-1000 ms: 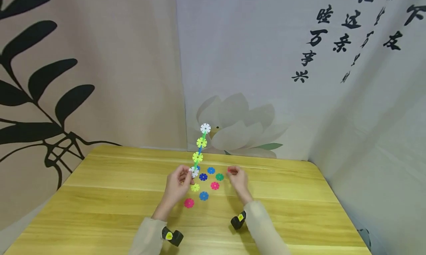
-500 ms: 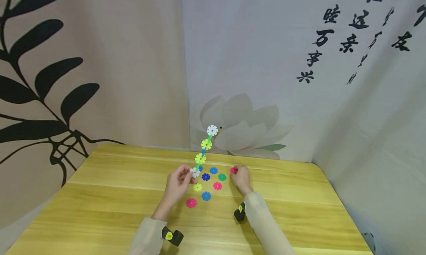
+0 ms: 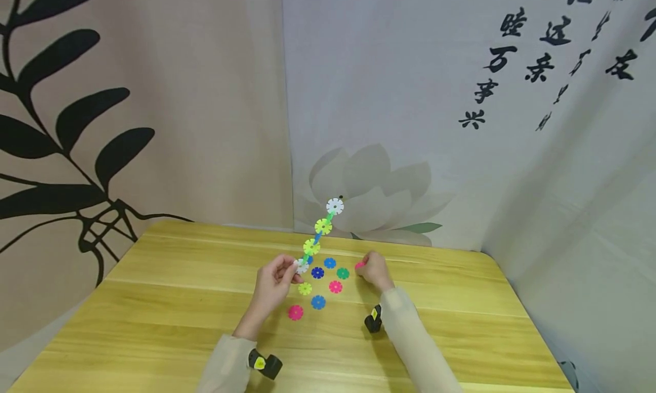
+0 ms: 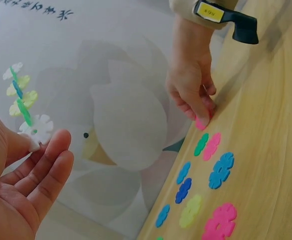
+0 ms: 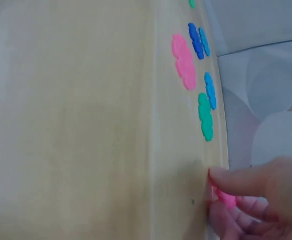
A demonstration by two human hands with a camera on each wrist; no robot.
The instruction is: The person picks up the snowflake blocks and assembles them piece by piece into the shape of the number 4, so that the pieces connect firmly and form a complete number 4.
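My left hand (image 3: pixel 274 279) pinches a white snowflake disc (image 4: pixel 37 130) at the lower end of a linked chain. The chain rises and leans to the right, with edge-on green and blue discs between yellow discs (image 3: pixel 323 226) and a white top disc (image 3: pixel 335 206). In the left wrist view its other fingers are spread loosely. My right hand (image 3: pixel 376 272) reaches down to the table and pinches a pink snowflake disc (image 5: pixel 227 199) between thumb and fingers, which partly cover it. A green disc (image 3: pixel 343 273) lies just left of that hand.
On the wooden table (image 3: pixel 169 302) lie several loose discs between the hands: blue (image 3: pixel 318 302), dark blue (image 3: pixel 318 273), yellow (image 3: pixel 304 289) and pink (image 3: pixel 295 312). A printed curtain (image 3: pixel 389 97) hangs behind the table's back edge.
My right hand has shifted slightly right, its wrist turning, with its fingers closing over the pink disc. The chain's top has tilted further right and lower while the left hand keeps its hold. The head view has shifted slightly.
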